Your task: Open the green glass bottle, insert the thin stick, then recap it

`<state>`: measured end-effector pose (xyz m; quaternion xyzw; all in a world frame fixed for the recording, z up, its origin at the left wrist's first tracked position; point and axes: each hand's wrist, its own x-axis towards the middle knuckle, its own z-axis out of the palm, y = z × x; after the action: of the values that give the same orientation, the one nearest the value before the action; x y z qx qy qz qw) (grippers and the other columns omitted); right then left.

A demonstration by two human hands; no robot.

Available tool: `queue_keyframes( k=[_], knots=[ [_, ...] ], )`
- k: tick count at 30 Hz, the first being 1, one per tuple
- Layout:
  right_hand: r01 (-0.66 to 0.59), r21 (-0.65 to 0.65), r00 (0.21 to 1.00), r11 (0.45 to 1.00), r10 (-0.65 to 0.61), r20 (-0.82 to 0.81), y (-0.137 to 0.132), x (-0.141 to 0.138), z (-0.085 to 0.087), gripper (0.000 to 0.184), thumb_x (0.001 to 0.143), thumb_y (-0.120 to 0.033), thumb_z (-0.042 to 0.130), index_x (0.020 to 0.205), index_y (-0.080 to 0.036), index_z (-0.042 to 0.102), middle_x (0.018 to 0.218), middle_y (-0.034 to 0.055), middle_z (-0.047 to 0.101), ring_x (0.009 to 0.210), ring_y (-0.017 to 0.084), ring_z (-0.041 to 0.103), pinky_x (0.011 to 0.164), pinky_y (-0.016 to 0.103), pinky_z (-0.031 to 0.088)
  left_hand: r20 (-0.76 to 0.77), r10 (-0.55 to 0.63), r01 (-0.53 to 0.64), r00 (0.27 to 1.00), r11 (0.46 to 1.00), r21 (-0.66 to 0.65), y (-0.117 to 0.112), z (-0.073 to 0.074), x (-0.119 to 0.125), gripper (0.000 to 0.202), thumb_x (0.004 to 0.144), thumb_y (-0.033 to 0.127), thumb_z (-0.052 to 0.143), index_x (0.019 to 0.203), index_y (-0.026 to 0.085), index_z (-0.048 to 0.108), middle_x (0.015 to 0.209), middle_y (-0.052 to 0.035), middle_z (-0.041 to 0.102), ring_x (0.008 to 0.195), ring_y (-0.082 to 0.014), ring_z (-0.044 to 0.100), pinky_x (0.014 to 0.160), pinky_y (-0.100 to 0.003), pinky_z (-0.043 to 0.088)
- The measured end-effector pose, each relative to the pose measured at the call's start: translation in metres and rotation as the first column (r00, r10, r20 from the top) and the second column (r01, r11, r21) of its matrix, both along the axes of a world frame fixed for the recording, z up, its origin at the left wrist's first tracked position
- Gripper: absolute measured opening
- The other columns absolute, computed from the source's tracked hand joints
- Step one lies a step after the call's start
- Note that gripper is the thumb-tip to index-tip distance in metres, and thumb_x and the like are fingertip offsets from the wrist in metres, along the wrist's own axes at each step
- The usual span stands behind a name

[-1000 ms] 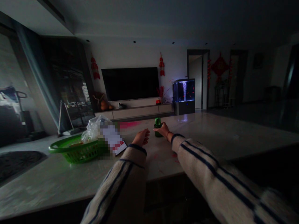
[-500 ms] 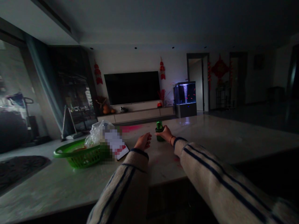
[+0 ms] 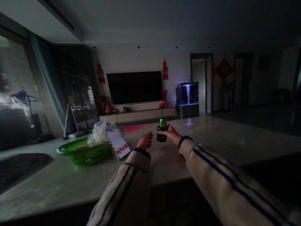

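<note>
A dark green glass bottle (image 3: 161, 137) with a shiny green cap (image 3: 162, 122) stands nearly upright just above or on the pale stone tabletop (image 3: 211, 138); I cannot tell if its base touches. My right hand (image 3: 172, 134) grips it from the right, thumb across its front. To the left of the bottle, apart from it, my left hand (image 3: 145, 141) has its fingers curled in, and nothing shows in them. Both arms wear beige sleeves with dark stripes.
A green plastic basket (image 3: 82, 157) holding a clear plastic bag (image 3: 100, 133) sits on the table's left. Leaning by it is a phone (image 3: 123, 152), its screen partly blurred. Beyond the table are a television (image 3: 134, 88) and a lit fish tank (image 3: 187, 94).
My right hand has turned around the bottle, so more of the bottle's front shows and the wrist bracelet is out of sight. My left hand has barely moved. The view has shifted slightly.
</note>
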<state>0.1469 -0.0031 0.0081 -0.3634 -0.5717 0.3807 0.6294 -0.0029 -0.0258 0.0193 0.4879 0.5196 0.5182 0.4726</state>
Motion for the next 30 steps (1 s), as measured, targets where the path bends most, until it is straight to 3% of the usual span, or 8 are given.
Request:
queue_keyframes(
  k=[4,7,11,14,20,25,30],
  knots=[
    [-0.118,0.054,0.992,0.992,0.121,-0.041,-0.003,0.003,0.008,0.039,0.047,-0.027,0.075,0.080,-0.015,0.059,0.077,0.0007,0.064,0.071,0.012,0.059,0.072,0.027,0.045,0.038,0.024,-0.023,0.999,0.999,-0.031,-0.003,0.000,0.001,0.020,0.074,0.036,0.053,0.070,0.017,0.050,0.062,0.0038,0.045,0.045,-0.0048,0.039,0.046,-0.019,0.034],
    [-0.174,0.083,0.981,0.981,0.180,-0.071,-0.005,0.004,0.013,0.037,0.048,-0.028,0.075,0.079,-0.014,0.060,0.076,0.0004,0.064,0.070,0.012,0.059,0.072,0.027,0.044,0.154,0.033,-0.017,0.987,0.994,-0.105,-0.006,0.000,0.003,0.020,0.078,0.037,0.048,0.075,0.017,0.050,0.073,-0.0001,0.050,0.054,-0.0074,0.047,0.052,-0.021,0.039],
    [-0.225,0.072,0.969,0.972,0.231,-0.088,-0.012,0.000,0.016,0.037,0.048,-0.028,0.076,0.080,-0.015,0.060,0.078,0.0011,0.064,0.073,0.013,0.059,0.074,0.027,0.044,0.368,0.032,0.056,0.929,0.972,-0.226,-0.011,0.001,0.007,0.034,0.080,0.049,0.040,0.094,0.018,0.045,0.088,-0.0068,0.050,0.068,-0.0150,0.055,0.063,-0.031,0.046],
    [-0.251,0.065,0.964,0.966,0.255,-0.068,-0.019,-0.004,0.017,0.036,0.048,-0.028,0.075,0.079,-0.015,0.061,0.077,0.0011,0.064,0.073,0.013,0.058,0.074,0.027,0.043,0.427,0.005,0.106,0.904,0.966,-0.237,-0.014,0.001,0.009,0.044,0.080,0.055,0.035,0.104,0.019,0.041,0.093,-0.0094,0.051,0.072,-0.0186,0.057,0.065,-0.036,0.047],
    [-0.299,0.084,0.951,0.951,0.303,-0.052,-0.029,-0.014,0.020,0.035,0.050,-0.029,0.074,0.080,-0.015,0.061,0.077,0.0009,0.063,0.072,0.013,0.057,0.073,0.027,0.042,0.432,-0.057,0.153,0.900,0.970,-0.189,-0.016,0.000,0.012,0.037,0.084,0.049,0.032,0.095,0.018,0.048,0.080,-0.0057,0.056,0.063,-0.0172,0.058,0.061,-0.035,0.048],
    [-0.321,0.122,0.942,0.939,0.330,-0.057,-0.034,-0.017,0.021,0.035,0.049,-0.027,0.075,0.078,-0.016,0.060,0.075,-0.0012,0.062,0.071,0.012,0.055,0.072,0.027,0.040,0.538,-0.161,0.253,0.828,0.962,-0.101,-0.018,0.001,0.016,0.034,0.087,0.038,0.029,0.099,0.013,0.049,0.070,-0.0082,0.059,0.061,-0.0202,0.061,0.057,-0.034,0.050],
    [-0.336,0.127,0.936,0.933,0.345,-0.061,-0.035,-0.015,0.022,0.034,0.049,-0.026,0.075,0.078,-0.017,0.059,0.074,-0.0022,0.061,0.070,0.012,0.054,0.071,0.027,0.040,0.574,-0.189,0.296,0.797,0.950,-0.097,-0.018,0.002,0.018,0.031,0.086,0.032,0.033,0.101,0.012,0.051,0.066,-0.0080,0.060,0.059,-0.0197,0.062,0.054,-0.032,0.051]
  ],
)
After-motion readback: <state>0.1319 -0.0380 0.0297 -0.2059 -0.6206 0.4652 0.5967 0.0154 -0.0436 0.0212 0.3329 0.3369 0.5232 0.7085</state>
